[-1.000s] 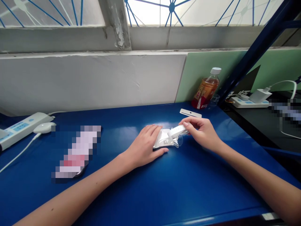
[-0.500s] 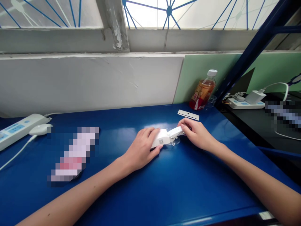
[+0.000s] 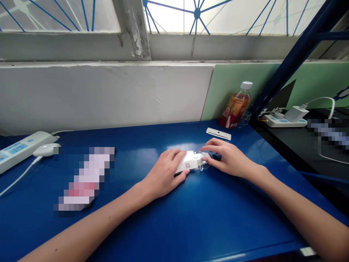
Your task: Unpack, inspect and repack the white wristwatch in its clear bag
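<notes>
A small white box (image 3: 188, 159) with a printed square code lies on the blue desk, in clear plastic packaging (image 3: 206, 165) that shows at its right end. My left hand (image 3: 165, 169) is closed around the box's left part, thumb on the near side and fingers over the top. My right hand (image 3: 225, 156) is at the other end, thumb and index finger spread apart. Its thumb tip is at the white piece (image 3: 201, 155) by the plastic, and the index fingertip is just beyond. Whether both tips touch the piece, I cannot tell.
A flat white card (image 3: 218, 134) lies behind my right hand, near a drink bottle (image 3: 235, 109). At left are a blurred-out phone-like object (image 3: 87, 178) and a power strip (image 3: 24, 147). A blue post (image 3: 286, 58) rises at right, beside another power strip (image 3: 286, 120).
The white piece my right hand held raised at the box's right end is now down flat. My right fingers have spread and shifted slightly left. My left hand has stayed on the box.
</notes>
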The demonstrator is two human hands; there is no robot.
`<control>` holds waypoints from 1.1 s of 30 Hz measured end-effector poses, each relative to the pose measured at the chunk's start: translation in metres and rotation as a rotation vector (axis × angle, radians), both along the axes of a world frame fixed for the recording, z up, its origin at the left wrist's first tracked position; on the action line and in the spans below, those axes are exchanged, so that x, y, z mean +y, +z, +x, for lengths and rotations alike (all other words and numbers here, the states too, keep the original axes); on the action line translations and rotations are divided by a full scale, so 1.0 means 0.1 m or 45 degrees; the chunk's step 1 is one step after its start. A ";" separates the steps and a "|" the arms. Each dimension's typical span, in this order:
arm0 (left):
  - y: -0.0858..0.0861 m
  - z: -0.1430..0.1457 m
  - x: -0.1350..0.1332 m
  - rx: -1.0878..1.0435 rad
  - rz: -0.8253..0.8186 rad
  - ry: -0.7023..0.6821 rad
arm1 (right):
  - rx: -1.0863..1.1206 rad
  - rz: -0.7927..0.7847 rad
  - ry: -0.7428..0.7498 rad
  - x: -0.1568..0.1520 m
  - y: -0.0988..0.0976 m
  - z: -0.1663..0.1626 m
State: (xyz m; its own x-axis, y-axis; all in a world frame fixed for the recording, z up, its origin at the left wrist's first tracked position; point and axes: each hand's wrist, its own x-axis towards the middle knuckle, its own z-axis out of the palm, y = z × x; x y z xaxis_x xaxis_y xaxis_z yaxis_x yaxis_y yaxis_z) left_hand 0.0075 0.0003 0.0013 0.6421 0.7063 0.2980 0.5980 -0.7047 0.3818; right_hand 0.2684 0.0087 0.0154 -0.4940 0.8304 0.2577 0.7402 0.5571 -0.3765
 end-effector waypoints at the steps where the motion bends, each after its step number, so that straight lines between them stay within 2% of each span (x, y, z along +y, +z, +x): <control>1: 0.01 0.00 0.00 0.008 0.000 -0.001 | 0.013 -0.014 0.060 0.01 0.01 0.01; 3: 0.02 0.00 -0.01 0.018 0.005 -0.005 | 0.032 -0.056 0.131 0.02 0.01 0.03; 8: 0.01 0.00 -0.01 -0.001 0.009 -0.010 | 0.162 -0.081 0.141 0.00 -0.08 -0.05; 14: -0.02 -0.01 0.00 0.029 0.037 -0.010 | 0.197 0.061 0.112 -0.01 -0.20 -0.10; 17: -0.01 -0.02 0.00 0.050 0.043 -0.016 | 0.112 0.089 0.080 0.01 -0.14 -0.05; 21: -0.01 -0.01 0.00 0.057 0.042 -0.010 | 0.051 0.028 -0.015 0.00 -0.01 0.00; 27: -0.02 -0.01 0.00 0.058 0.036 -0.008 | 0.091 -0.082 -0.012 -0.07 0.04 -0.06; 33: -0.04 -0.01 0.00 0.049 0.041 -0.005 | 0.256 -0.192 -0.013 -0.17 0.04 -0.15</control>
